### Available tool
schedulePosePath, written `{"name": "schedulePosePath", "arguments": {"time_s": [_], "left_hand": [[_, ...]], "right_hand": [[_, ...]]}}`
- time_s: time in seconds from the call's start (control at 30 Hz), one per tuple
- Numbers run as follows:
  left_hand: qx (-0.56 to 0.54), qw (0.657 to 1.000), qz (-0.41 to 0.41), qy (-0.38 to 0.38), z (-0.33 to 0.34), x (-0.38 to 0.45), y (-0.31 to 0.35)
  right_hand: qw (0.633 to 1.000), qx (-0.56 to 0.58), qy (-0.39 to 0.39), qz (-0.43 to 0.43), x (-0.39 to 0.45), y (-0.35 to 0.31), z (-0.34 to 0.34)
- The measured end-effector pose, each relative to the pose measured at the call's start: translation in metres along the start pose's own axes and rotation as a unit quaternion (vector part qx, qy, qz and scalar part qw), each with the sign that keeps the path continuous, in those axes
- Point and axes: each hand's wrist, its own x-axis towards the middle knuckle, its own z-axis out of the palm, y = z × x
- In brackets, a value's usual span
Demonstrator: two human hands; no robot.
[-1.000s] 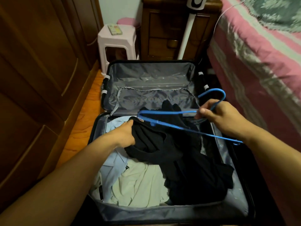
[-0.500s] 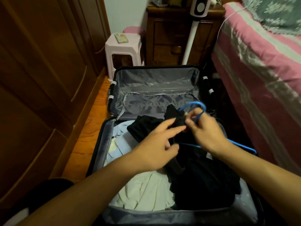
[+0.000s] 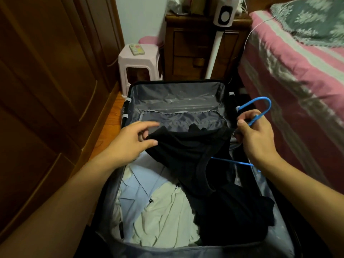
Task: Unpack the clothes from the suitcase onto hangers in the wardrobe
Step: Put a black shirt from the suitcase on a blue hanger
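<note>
An open suitcase (image 3: 176, 94) with grey lining lies on the floor. A black garment (image 3: 195, 151) is lifted above it, with a blue hanger (image 3: 260, 107) threaded inside; the hanger's hook sticks out at the right and its bar shows below. My left hand (image 3: 134, 142) pinches the garment's left shoulder. My right hand (image 3: 255, 135) grips the hanger below its hook. A light blue shirt (image 3: 137, 190) and a pale cream garment (image 3: 167, 220) lie in the suitcase. The brown wooden wardrobe (image 3: 46, 81) stands closed at the left.
A pink plastic stool (image 3: 139, 62) with a phone on it stands behind the suitcase. Behind it are a wooden nightstand (image 3: 195, 49) and a white fan pole (image 3: 214, 53). A bed with a pink striped cover (image 3: 297, 71) runs along the right.
My hands have spread apart: the left moved left with the black garment's shoulder, the right moved right with the hanger. The garment is now stretched over the hanger.
</note>
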Motion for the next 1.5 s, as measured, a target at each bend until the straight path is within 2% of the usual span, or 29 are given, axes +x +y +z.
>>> {"name": "schedulePosePath", "arguments": {"time_s": [0.03, 0.1, 0.17, 0.2, 0.3, 0.37, 0.43, 0.5, 0.57, 0.63, 0.7, 0.77, 0.83, 0.9, 0.97, 1.03, 1.13, 1.2, 1.23, 1.37, 1.5], "left_hand": [[-0.013, 0.999, -0.017, -0.041, -0.003, -0.004, 0.001], [0.059, 0.992, -0.011, -0.11, -0.004, -0.01, 0.003], [0.148, 0.978, 0.005, -0.144, -0.001, -0.012, 0.004], [0.154, 0.976, 0.006, -0.154, 0.002, -0.011, 0.004], [0.13, 0.98, 0.005, -0.151, 0.005, -0.01, 0.0], [0.201, 0.974, -0.011, -0.104, -0.001, -0.008, -0.005], [0.289, 0.954, -0.048, -0.065, -0.012, -0.009, -0.004], [0.333, 0.934, -0.106, -0.073, -0.021, -0.011, -0.003], [0.36, 0.912, -0.16, -0.116, -0.022, -0.015, -0.008], [0.346, 0.916, -0.166, -0.118, -0.018, -0.02, -0.015], [0.259, 0.957, -0.122, -0.041, -0.015, -0.022, -0.016], [0.154, 0.987, -0.04, 0.019, -0.009, -0.019, -0.012], [0.168, 0.984, 0.049, 0.033, 0.001, -0.013, -0.014], [0.172, 0.981, 0.083, 0.027, 0.011, -0.011, -0.018], [0.116, 0.991, 0.062, 0.001, 0.013, -0.013, -0.02], [0.012, 0.999, 0.003, -0.052, 0.012, -0.014, -0.015], [-0.076, 0.994, -0.042, -0.066, 0.012, -0.012, -0.005], [-0.079, 0.993, -0.033, -0.081, 0.021, -0.008, 0.005], [-0.082, 0.992, -0.021, -0.089, 0.028, -0.007, 0.01], [-0.1, 0.992, 0.008, -0.082, 0.059, -0.008, 0.018], [0.072, 0.995, 0.061, -0.027, 0.057, -0.013, 0.012]], "right_hand": [[1.0, 0.002, -0.003, 0.0, 0.001, 0.001, 0.0], [1.0, -0.008, -0.015, -0.01, 0.005, 0.002, 0.001], [0.999, -0.012, -0.037, -0.016, 0.01, 0.001, 0.001], [0.998, -0.007, -0.053, -0.012, 0.012, 0.0, 0.001], [0.996, -0.008, -0.09, -0.001, 0.018, 0.0, 0.001], [0.998, 0.004, -0.066, 0.02, 0.019, 0.004, 0.006], [0.999, 0.003, -0.017, 0.034, 0.02, 0.007, 0.011], [0.998, 0.003, 0.015, 0.055, 0.022, 0.008, 0.015], [0.996, 0.026, 0.014, 0.082, 0.024, 0.008, 0.017], [0.995, 0.041, -0.009, 0.092, 0.025, 0.009, 0.023], [0.993, 0.061, -0.034, 0.091, 0.022, 0.008, 0.031], [0.992, 0.069, -0.055, 0.089, 0.019, 0.007, 0.037], [0.992, 0.066, -0.074, 0.081, 0.017, 0.005, 0.041], [0.991, 0.064, -0.088, 0.072, 0.017, 0.002, 0.042], [0.993, 0.053, -0.095, 0.055, 0.018, -0.001, 0.038], [0.992, 0.046, -0.112, 0.033, 0.019, -0.005, 0.031], [0.986, -0.021, -0.159, -0.037, 0.012, -0.008, 0.028], [0.972, -0.088, -0.197, -0.098, -0.002, -0.009, 0.034], [0.968, -0.087, -0.208, -0.113, -0.01, -0.008, 0.04], [0.973, -0.071, -0.189, -0.113, -0.027, -0.004, 0.051], [0.986, -0.007, -0.163, -0.038, -0.023, 0.001, 0.048]]}}
